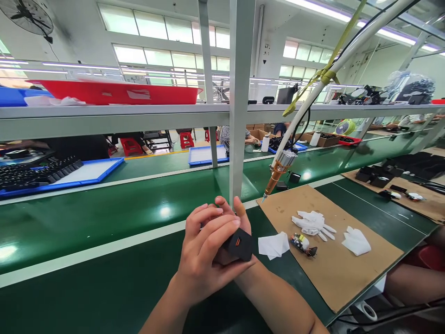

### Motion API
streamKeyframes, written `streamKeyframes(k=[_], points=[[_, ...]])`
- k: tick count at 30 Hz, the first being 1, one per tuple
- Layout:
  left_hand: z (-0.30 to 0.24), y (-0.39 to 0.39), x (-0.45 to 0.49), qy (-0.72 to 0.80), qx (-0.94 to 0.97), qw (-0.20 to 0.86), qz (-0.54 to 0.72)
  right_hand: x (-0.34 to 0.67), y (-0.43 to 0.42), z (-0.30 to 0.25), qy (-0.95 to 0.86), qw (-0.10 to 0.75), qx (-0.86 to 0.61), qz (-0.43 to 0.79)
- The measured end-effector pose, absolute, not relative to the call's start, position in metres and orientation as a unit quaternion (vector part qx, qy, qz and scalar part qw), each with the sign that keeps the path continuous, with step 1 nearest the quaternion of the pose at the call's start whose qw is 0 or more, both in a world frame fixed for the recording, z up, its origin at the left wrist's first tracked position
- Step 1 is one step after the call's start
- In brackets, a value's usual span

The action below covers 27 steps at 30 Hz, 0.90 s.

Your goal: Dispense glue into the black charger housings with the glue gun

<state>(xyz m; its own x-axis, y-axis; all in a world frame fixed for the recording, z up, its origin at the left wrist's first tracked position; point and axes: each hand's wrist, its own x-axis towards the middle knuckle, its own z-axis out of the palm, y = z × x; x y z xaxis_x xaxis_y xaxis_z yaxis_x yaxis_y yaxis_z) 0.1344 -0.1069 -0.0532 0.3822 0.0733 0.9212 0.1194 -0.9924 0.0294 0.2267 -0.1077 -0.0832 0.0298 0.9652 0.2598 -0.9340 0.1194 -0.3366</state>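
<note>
A small black plastic box [240,246] with an orange-lined slot in its end face is held between both hands. My left hand [205,243] wraps round it from the left, fingers over the top and thumb underneath. Partly hidden behind it, my right hand [245,222] grips the box from the far side, with fingertips pointing up. To the right lie a white wipe [273,245] and a small circuit board [303,244] with yellow and white parts. A white glove [314,224] and another folded white cloth [356,241] rest on the brown cardboard [333,278].
An orange-bodied nozzle tool [274,178] hangs from a white pole above the cardboard's far corner. A grey upright post [237,139] rises just beyond my hands. Past it runs the green conveyor belt [114,206]. Black parts fill a blue tray [100,174]. Co-workers sit opposite.
</note>
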Motion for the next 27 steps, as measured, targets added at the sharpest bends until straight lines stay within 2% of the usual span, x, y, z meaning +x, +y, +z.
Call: streamKeyframes(k=[3, 18, 22, 27], points=[[-0.053, -0.105, 0.131, -0.036, -0.843, 0.01, -0.536, 0.231, -0.112, -0.075, -0.19, 0.703, 0.018, 0.685], [-0.053, -0.102, 0.129, -0.007, -0.858, -0.032, -0.512, 0.244, -0.123, -0.061, -0.304, 0.758, -0.002, 0.578], [-0.059, -0.098, 0.13, -0.038, -0.84, -0.088, -0.534, 0.243, -0.129, -0.056, -0.283, 0.783, -0.062, 0.55], [-0.064, -0.095, 0.131, -0.096, -0.794, -0.168, -0.576, 0.238, -0.137, -0.052, -0.263, 0.774, -0.162, 0.553]])
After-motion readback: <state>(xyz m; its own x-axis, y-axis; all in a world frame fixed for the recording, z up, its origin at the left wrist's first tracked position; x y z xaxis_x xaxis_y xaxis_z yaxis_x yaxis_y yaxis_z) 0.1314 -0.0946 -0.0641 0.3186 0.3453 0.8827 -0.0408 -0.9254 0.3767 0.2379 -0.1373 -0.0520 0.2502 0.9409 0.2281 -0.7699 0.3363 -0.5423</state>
